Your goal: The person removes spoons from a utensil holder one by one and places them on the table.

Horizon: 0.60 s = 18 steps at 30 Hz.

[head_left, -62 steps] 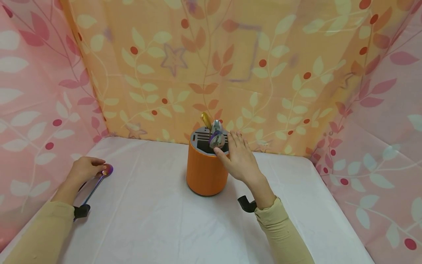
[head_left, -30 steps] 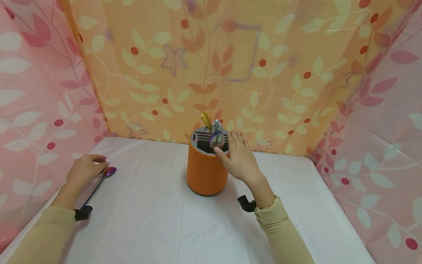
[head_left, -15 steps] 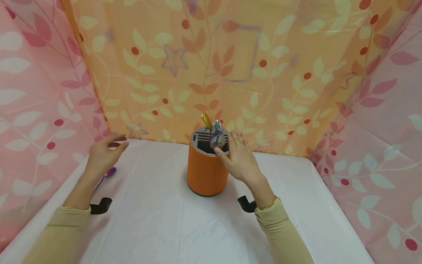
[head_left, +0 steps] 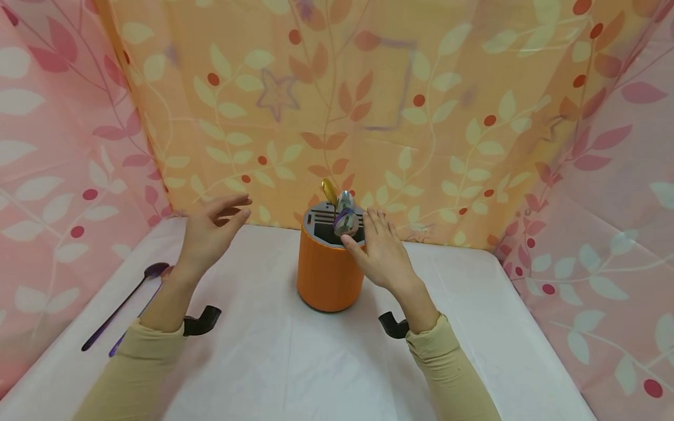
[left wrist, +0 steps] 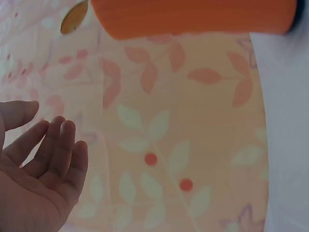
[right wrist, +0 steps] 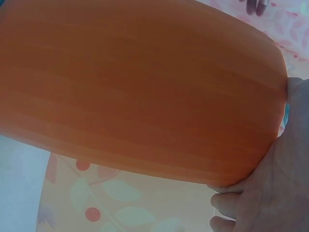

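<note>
An orange cylindrical utensil holder (head_left: 329,278) stands on the white cloth, its grey slotted top (head_left: 317,217) facing up. A gold spoon (head_left: 329,191), a silver spoon (head_left: 346,200) and a shiny purple-edged spoon (head_left: 347,225) stick out of it. My right hand (head_left: 387,252) rests on the holder's right rim, fingers extended over the top and thumb at the front edge. Left of the holder, my left hand (head_left: 210,237) hovers with nothing in it, fingers loosely bent. Behind that forearm lie a dark spoon (head_left: 118,311) and an iridescent purple spoon (head_left: 167,273), the latter partly hidden.
The white-covered table (head_left: 295,368) is bordered by a yellow patterned curtain (head_left: 237,117) at the back and pink patterned curtains (head_left: 58,152) at the sides. Black wrist mounts (head_left: 202,321) show beside both wrists.
My left hand has let go of the purple spoon at the left, risen and moved right towards the holder, uncovering the dark spoon. The right hand stays on the rim.
</note>
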Motion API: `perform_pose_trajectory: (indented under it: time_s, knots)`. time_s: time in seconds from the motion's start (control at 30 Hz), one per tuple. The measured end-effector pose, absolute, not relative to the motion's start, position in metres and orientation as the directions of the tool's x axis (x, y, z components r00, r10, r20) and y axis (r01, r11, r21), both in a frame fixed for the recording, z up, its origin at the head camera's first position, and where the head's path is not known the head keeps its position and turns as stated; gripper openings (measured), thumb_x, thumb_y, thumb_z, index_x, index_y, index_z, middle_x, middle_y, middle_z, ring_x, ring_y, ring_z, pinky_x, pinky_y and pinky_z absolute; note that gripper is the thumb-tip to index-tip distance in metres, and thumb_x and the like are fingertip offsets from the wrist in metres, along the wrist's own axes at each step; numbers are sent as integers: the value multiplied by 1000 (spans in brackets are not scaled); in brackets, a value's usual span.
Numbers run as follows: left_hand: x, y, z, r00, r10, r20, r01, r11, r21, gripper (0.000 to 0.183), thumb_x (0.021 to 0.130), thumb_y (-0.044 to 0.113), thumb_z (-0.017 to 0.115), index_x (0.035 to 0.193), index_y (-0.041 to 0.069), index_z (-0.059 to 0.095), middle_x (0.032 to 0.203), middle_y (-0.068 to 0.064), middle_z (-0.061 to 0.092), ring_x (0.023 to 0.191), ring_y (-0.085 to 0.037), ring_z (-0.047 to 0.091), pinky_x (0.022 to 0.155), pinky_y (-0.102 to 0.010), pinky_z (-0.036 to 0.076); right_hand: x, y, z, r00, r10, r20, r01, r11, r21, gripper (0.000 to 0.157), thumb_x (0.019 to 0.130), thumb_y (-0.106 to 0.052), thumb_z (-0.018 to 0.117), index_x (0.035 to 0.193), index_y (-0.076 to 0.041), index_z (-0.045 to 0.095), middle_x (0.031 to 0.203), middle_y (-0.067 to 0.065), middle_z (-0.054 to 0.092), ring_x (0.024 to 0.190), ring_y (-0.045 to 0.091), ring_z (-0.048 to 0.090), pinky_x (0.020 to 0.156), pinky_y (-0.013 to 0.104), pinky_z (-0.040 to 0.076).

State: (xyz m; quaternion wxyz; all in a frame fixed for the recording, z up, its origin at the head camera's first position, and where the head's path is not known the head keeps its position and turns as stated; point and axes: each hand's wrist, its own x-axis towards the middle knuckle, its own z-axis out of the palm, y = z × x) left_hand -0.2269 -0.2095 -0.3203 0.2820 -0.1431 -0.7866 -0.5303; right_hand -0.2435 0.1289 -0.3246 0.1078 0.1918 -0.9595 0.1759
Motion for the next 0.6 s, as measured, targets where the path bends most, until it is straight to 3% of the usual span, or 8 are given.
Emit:
perform_pose_trajectory:
  time_s: [0.33,0.6]
  knots:
    - [-232,-162,-317,-792,66,606,596,295,747,33,99,9,72,132,6,72,126,-8,73,104,-8,67,92,-20,54,-244,129,-326,-902,-328,282,-408,862,-302,93,105,-71,27,164,1,21,172,18,15,161,32,3,130,49,4]
    - [-234,-125,-317,-767,160,621,640,244,729,34,97,4,74,130,2,71,126,-11,73,107,-24,70,96,-31,58,-245,130,-326,-907,-325,269,-400,866,-301,96,103,-74,24,164,0,21,173,15,12,161,30,1,130,49,3]
